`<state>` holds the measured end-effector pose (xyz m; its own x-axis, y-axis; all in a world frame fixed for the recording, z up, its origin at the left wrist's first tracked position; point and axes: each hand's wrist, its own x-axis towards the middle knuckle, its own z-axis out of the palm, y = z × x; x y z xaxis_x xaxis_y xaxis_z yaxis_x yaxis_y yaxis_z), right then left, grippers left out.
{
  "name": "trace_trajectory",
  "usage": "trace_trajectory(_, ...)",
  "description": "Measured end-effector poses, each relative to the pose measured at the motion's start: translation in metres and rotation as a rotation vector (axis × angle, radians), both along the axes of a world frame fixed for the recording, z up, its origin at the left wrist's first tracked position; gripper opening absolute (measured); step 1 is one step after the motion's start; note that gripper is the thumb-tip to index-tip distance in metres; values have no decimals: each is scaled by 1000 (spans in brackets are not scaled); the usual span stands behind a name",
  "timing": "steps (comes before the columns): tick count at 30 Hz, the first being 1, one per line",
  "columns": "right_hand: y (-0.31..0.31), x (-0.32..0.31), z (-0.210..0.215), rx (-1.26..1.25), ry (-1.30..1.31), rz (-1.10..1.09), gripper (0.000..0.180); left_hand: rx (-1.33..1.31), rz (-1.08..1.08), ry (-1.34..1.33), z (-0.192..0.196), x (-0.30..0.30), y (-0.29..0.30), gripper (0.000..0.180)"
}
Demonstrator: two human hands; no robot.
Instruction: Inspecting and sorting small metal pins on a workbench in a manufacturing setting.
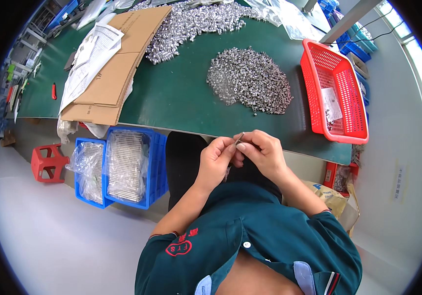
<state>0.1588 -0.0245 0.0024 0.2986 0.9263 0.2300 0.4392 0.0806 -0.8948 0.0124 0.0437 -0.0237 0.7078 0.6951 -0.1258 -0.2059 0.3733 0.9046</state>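
Just off the front edge of the green table [181, 88], my left hand [216, 160] and my right hand [266, 153] meet with their fingertips pinched together. A thin grey metal piece [241, 136] sticks up between the thumbs and forefingers; its exact kind is too small to make out, and its lower part is hidden by the fingers. Both hands are closed around it. On the table beyond them lies a round heap of small metal ring-like parts [250, 81], with one loose part near its front edge.
A red perforated basket [314, 93] holding a small clear bag stands at the right. Farther back spreads a larger heap of shiny metal parts [191, 24]. Cardboard [117, 64] and papers [90, 61] lie left. Blue crates [158, 167] and a red stool [49, 162] stand on the floor.
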Motion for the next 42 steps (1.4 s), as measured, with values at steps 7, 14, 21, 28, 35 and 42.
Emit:
trace_trajectory(7, 15, 47, -1, -83, -387, -281, 18, -64, 37, -13, -12, -3, 0, 13)
trace_trajectory(14, 23, 47, -7, -19, -614, -261, 13, -88, 35, 11, -14, -5, -2, 13)
trace_trajectory(21, 22, 53, -5, -66, -643, -182, 9, -45, 23, 22, -16, -4, -2, 13)
trace_trajectory(28, 10, 36, 11, -320, 797, 10, 8, 107, 33, 125, -13, 0, -3, 14)
trace_trajectory(35, 9, 33, 8, -356, 992, 82, 7, 185, 46, 172, -8, 0, -5, 13)
trace_trajectory(42, 7, 34, 12, -394, 965, 66, 6, 264, 67, 197, -4, -1, -6, 12)
